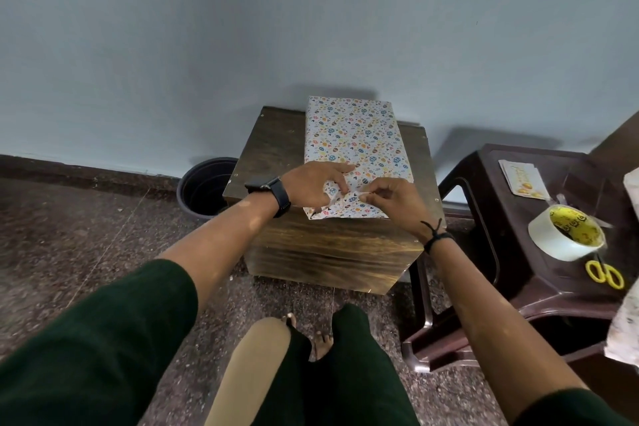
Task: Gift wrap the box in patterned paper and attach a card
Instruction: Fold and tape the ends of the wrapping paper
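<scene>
**On the wooden crate: both hands at the near end of the wrapped box**

On top of the wooden crate (pixel 332 245) lies the box (pixel 356 138), covered in white paper with small coloured shapes, its long side running away toward the wall. Both hands work at the box's near end, where the paper is folded down toward the crate's front edge. The left hand (pixel 311 185), a dark watch (pixel 273 192) on its wrist, lies on the paper with the forefinger stretched flat across the box top and the other fingers curled, pinching the fold. The right hand (pixel 394 201), a black thread band on its wrist, has thumb and forefinger closed together on the paper flap just beside the left fingertips; its other fingers are bent.

Right of the crate stands a dark brown plastic stool (pixel 484 218). On it, well apart from the box, are a card (pixel 524 180), a roll of clear tape (pixel 567 235) and yellow-handled scissors (pixel 605 274). Left of the crate, against the wall, sits a dark round pot (pixel 204 187).
</scene>
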